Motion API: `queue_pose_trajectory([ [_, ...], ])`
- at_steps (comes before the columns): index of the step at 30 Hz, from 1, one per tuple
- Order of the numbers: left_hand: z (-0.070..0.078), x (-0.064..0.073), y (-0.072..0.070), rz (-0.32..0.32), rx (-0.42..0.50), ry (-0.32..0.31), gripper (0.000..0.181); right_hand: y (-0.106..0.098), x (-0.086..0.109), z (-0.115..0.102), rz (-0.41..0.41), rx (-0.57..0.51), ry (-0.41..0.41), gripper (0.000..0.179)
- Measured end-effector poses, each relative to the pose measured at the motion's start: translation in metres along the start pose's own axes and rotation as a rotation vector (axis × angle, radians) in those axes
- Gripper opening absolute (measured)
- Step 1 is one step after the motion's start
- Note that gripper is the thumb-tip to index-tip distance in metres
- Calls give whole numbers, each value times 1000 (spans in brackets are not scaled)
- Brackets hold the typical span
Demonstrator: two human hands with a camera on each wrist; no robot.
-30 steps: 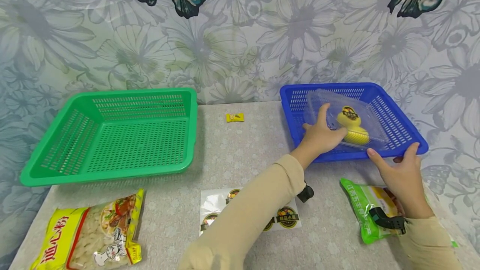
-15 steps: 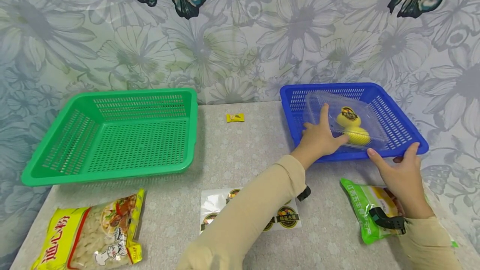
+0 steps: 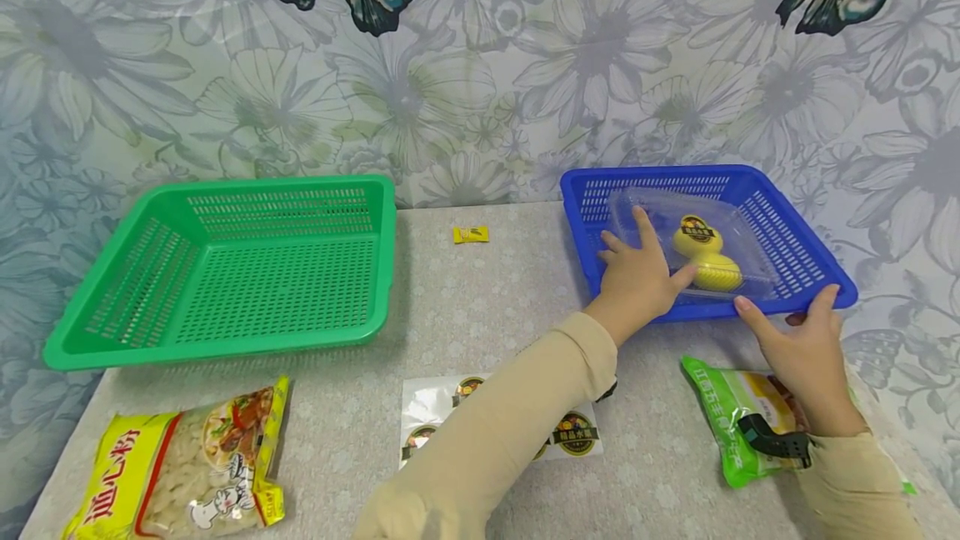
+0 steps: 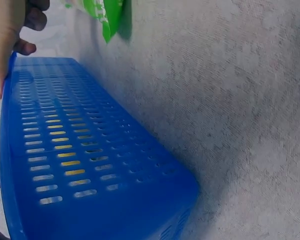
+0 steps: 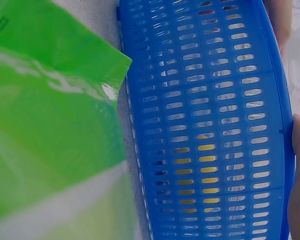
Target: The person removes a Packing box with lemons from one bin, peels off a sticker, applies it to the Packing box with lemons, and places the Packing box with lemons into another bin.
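A clear plastic box (image 3: pixel 735 244) lies slightly askew in the blue basket (image 3: pixel 817 273). Two yellow lemon-like fruits (image 3: pixel 716 272) show inside, beneath a round black-and-gold sticker (image 3: pixel 696 229) on the lid. My left hand (image 3: pixel 637 277) spreads over the box's left part, fingers extended and thumb touching the lid. At the near right rim, my right hand (image 3: pixel 806 352) holds the blue basket, with thumb and index finger on the rim and another finger curled below it. Through the slots in the right wrist view, the yellow fruits (image 5: pixel 208 170) are partly visible.
A green basket (image 3: pixel 277 294) stands at left, a bag of noodles (image 3: pixel 195 465) before it. A small yellow packet (image 3: pixel 470 235) lies between the baskets. My left sleeve partly covers a sticker sheet (image 3: pixel 427 398); a green food packet (image 3: pixel 742 415) lies under my right wrist.
The plastic box has settled a little lower, its far edge dropping. My left hand's fingers have spread, and the hand has shifted slightly nearer. My right hand has stayed on the rim.
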State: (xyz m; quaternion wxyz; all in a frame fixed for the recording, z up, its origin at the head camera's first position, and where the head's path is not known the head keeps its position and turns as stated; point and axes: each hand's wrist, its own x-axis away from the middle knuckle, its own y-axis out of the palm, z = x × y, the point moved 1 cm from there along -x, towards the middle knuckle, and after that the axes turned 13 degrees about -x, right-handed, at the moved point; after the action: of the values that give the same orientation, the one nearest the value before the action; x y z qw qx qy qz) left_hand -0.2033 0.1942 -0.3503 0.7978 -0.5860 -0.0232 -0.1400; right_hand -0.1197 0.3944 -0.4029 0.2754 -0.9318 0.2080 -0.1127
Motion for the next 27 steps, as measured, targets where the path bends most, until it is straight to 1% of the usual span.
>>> queue_pose_trajectory([
  [3, 1, -1, -1, -7, -56, -13, 102, 0, 0, 0, 2, 3, -2, 118],
  [7, -1, -1, -2, -6, -96, -14, 100, 1, -1, 1, 4, 3, -3, 118],
  [9, -2, 0, -3, 11, -96, 2, 100, 1, -1, 1, 2, 3, -2, 118],
  [11, -3, 1, -5, 38, -88, 34, 99, 0, -1, 1, -3, 2, 0, 118],
  [15, -5, 9, -14, 105, -64, 122, 99, -1, 0, 1, -14, 14, -1, 117],
  [19, -9, 23, -28, 173, -46, 235, 97, -1, 0, 2, -22, 22, -8, 116],
  [23, -19, 45, -45, 268, -46, 380, 91, -2, 0, 2, -27, 31, -11, 116],
  [27, -38, 72, -61, 370, -46, 509, 83, -2, 1, 1, -21, 68, -22, 116],
])
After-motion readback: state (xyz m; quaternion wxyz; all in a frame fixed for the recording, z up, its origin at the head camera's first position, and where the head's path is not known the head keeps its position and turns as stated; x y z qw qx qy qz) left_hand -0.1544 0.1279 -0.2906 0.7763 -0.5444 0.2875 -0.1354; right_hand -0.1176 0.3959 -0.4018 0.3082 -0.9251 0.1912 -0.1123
